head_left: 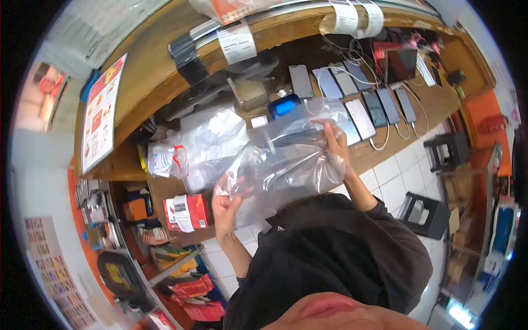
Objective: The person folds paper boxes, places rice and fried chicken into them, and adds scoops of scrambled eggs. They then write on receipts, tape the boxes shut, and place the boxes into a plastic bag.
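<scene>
A large clear plastic bag [291, 159] is stretched between my two hands, creased and shiny, above the counter's near edge. On its lower left side, my left hand [224, 206] grips it, with the fingers partly behind the film. Around its right side my right hand [335, 146] is closed, thumb up against the plastic. Beneath and left of it lies a stack of clear plastic bags [214, 137] on the counter. A red and white box [186, 213] sits near my left hand. Beside my right hand lies a white phone [360, 119].
Several phones with charging cables [388, 104] lie along the wooden counter [440, 104] to the right. A blue object [284, 105] and a tape dispenser-like block [247, 92] sit behind the bag. Black stools [422, 215] stand on the tiled floor at right.
</scene>
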The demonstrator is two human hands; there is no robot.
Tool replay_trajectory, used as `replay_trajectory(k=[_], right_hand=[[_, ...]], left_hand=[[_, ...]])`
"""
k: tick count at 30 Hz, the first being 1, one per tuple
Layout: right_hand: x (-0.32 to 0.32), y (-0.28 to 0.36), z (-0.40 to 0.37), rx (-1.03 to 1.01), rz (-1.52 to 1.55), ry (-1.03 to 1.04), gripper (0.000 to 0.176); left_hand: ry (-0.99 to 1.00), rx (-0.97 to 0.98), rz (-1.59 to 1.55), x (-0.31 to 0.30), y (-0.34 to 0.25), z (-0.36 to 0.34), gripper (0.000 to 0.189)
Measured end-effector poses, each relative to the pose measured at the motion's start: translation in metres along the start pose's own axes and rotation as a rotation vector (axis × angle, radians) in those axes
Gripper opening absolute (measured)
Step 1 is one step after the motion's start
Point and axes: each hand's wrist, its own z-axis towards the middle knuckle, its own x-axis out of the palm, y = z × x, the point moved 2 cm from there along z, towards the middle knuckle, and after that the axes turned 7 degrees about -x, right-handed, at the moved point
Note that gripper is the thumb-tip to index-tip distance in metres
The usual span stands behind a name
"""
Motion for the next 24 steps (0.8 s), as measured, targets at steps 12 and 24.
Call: replay_trajectory(k=[12, 24], right_hand=[[-0.073, 0.013, 0.054, -0.05, -0.3, 0.688, 0.025], [-0.078, -0.035, 0.027, -0.478, -0.823, -0.031, 0.028]], left_hand=[[-0.624, 0.1, 0.12, 0.002, 0.044, -0.039, 0.02], [-0.527, 0.089, 0.062, 0.047, 0.053, -0.012, 0.02]])
